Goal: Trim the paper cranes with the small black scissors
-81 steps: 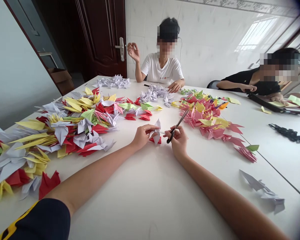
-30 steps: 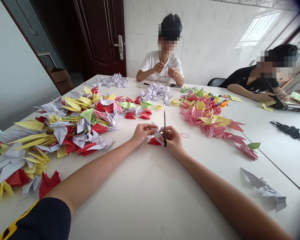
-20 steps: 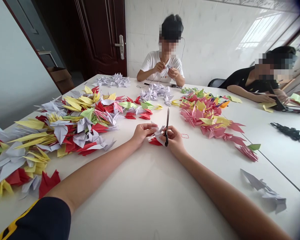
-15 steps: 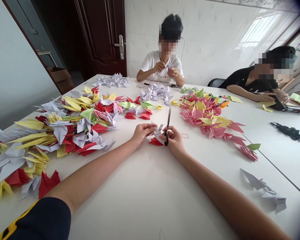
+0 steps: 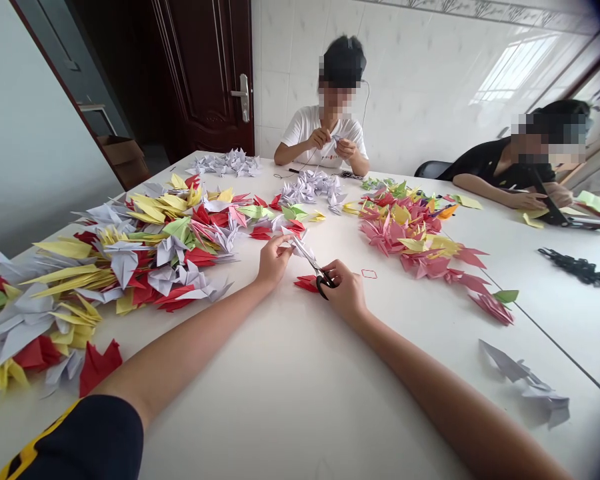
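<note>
Between the fingers of my left hand [image 5: 274, 259] is a white folded paper crane [image 5: 301, 247], raised over the middle of the table. My right hand [image 5: 346, 287] grips black-handled scissors [image 5: 312, 259], whose blades point up and left and reach the crane. Whether the blades are cutting the paper I cannot tell. Beneath the scissors a red folded paper piece [image 5: 306, 283] lies on the white table [image 5: 260, 400]. Left of my left arm spreads a big heap of white, yellow, red and green paper cranes [image 5: 125, 260].
Pink and yellow cranes [image 5: 410, 227] form a pile at right. White cranes [image 5: 310, 187] lie farther back, near a person in a white shirt [image 5: 300, 130] folding paper. Another person in black [image 5: 490, 167] leans at the right. Grey-white folded pieces [image 5: 527, 380] lie beside my right forearm.
The scissors have swung from upright to pointing left, toward the crane. My left hand has shifted slightly left and up with the crane, which has left my right fingers.
</note>
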Demonstrator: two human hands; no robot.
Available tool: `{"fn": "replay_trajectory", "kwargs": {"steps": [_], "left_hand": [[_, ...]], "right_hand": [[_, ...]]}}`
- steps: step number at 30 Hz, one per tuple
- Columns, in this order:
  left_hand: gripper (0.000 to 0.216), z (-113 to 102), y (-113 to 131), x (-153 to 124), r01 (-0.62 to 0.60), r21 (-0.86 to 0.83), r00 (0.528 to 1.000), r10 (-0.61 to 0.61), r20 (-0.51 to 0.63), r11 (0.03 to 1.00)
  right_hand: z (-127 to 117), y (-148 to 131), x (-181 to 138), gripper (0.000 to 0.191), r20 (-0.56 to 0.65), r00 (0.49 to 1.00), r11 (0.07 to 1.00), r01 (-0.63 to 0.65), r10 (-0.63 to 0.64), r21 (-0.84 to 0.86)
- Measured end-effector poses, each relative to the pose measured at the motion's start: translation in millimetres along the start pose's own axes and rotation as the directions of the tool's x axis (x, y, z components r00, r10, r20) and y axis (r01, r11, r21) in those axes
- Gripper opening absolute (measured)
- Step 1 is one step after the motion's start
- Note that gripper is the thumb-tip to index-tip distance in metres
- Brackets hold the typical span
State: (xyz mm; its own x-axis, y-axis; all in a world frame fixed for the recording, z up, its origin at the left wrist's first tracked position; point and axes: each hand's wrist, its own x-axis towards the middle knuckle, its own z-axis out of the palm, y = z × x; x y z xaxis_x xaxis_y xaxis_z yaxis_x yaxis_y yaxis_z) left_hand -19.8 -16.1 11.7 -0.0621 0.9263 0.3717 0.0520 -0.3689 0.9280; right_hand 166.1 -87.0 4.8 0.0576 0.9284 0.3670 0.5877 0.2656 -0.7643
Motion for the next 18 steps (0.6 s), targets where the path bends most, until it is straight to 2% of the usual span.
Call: {"fn": "replay_trajectory", "kwargs": {"steps": [5,9,18], "left_hand": [[0.055,0.0,2.2,-4.8,-0.083,0.084,0.995,0.079,0.054,0.993],[0.050,0.4,3.5,-5.8,-0.120,0.148,0.993,0.116,0.033,0.982],[0.042,-0.1,3.8,-4.6,-0.058,0.062,0.998,0.055,0.041,0.996]], "right_hand": [[-0.4,3.4,2.0,0.014,0.038,0.999,0.997,-0.022,0.025,-0.075],[-0.3,2.9,2.4,0.013,0.068,0.998,0.996,-0.007,0.013,-0.088],[-1.7,-0.5,3.5,0.014,0.076,0.997,0.996,-0.008,0.015,-0.090]]}}
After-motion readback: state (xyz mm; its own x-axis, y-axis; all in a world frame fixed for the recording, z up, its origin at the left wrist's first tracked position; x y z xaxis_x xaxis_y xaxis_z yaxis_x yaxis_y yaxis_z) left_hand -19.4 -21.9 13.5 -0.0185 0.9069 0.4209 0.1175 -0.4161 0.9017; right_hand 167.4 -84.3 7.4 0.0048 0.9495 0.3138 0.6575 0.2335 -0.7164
